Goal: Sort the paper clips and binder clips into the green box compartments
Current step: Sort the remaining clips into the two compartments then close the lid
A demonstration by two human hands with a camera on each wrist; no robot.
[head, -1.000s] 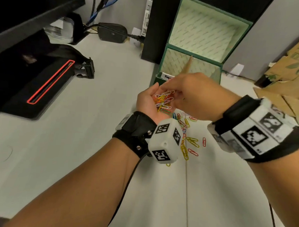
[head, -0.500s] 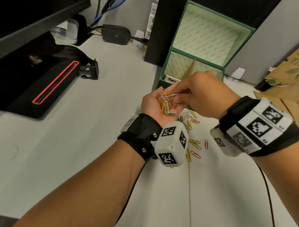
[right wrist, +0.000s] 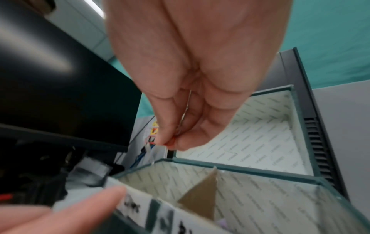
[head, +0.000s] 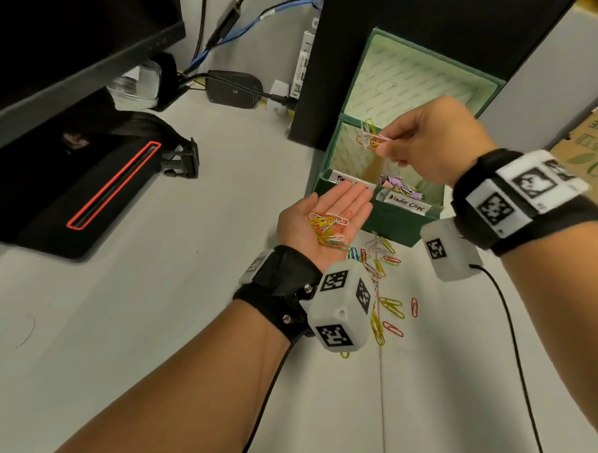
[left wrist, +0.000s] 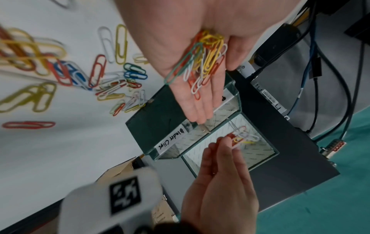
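The green box (head: 393, 227) stands with its lid (head: 417, 80) up; a brown divider (right wrist: 202, 194) splits it into two labelled compartments. Pastel binder clips (head: 398, 186) fill the right one. My right hand (head: 428, 143) hovers over the left compartment and pinches a small bunch of paper clips (head: 371, 137) (left wrist: 242, 136). My left hand (head: 328, 220) lies flat, palm up, just in front of the box, carrying a heap of coloured paper clips (head: 326, 229) (left wrist: 202, 61). More loose paper clips (head: 384, 288) (left wrist: 80, 76) are scattered on the white desk below both hands.
A black computer tower (head: 332, 56) stands behind the box, with cables (head: 231, 28) and a power brick (head: 233, 88) to its left. A black device with a red outline (head: 114, 184) lies at the left under a monitor. Cardboard (head: 592, 136) sits at the right edge.
My right hand has lifted a few clips out of my left palm and carried them up over the box's left compartment. My left hand has flattened out.
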